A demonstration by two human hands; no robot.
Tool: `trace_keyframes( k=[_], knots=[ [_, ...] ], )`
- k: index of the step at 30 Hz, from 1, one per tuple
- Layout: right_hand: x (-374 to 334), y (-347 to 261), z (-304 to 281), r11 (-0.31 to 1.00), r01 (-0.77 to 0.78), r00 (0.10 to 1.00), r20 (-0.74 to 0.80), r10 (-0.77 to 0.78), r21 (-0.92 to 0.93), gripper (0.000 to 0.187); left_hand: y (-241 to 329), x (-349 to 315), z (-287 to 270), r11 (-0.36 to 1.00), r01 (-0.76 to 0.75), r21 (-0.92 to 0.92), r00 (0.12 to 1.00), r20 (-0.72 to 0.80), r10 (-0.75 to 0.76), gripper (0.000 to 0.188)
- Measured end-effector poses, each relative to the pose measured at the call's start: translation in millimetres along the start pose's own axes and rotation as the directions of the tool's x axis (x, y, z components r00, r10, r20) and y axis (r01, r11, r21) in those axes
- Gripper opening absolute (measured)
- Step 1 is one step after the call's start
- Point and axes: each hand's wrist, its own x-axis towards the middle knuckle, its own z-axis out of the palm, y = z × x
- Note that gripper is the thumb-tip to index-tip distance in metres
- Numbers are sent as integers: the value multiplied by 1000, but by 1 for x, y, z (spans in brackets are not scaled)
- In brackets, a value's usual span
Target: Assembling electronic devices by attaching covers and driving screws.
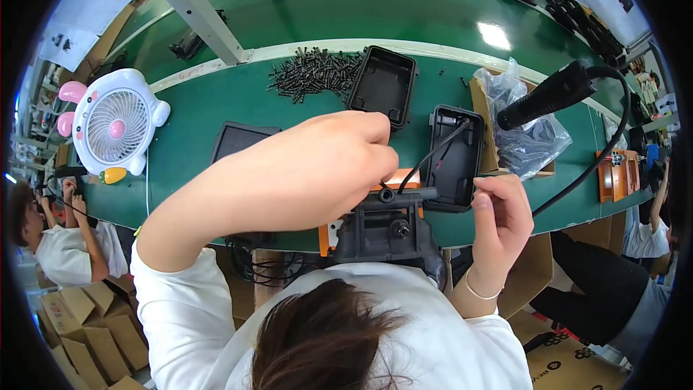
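Observation:
My left hand [354,162] is closed above a black plastic housing [386,238] that stands at the table's front edge, with orange parts showing around it. Its curled fingers hide whatever they hold. Just to the right lies an open black box [453,182], and a thin black cable [422,165] runs from the housing into it. My right hand [502,220] is beside that box's near right corner, thumb and forefinger pinched together. Anything between those fingertips is too small to make out.
Farther back sit a second open black box [382,87] and a heap of black screws [314,76]. A corded black tool [548,94] hangs over a carton of plastic bags [534,141]. A white fan [115,126] stands left. A co-worker [68,245] sits at far left.

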Motion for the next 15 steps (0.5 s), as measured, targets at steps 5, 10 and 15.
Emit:
trace_keyframes(
  k=[5, 10, 15],
  knots=[
    [-6, 4, -5, 1000, -11, 1000, -3, 11, -24, 14, 7, 1, -8, 991, -29, 128, 1000, -5, 30, 12],
    [-7, 7, -13, 999, -5, 1000, -28, 4, -38, 13, 39, 3, -5, 885, -143, 443, 989, 22, 149, 13],
    [-2, 9, -13, 1000, 17, 994, -107, -19, -23, 11, 48, 4, 16, 782, -180, 596, 968, -35, 249, 15]
  ],
)
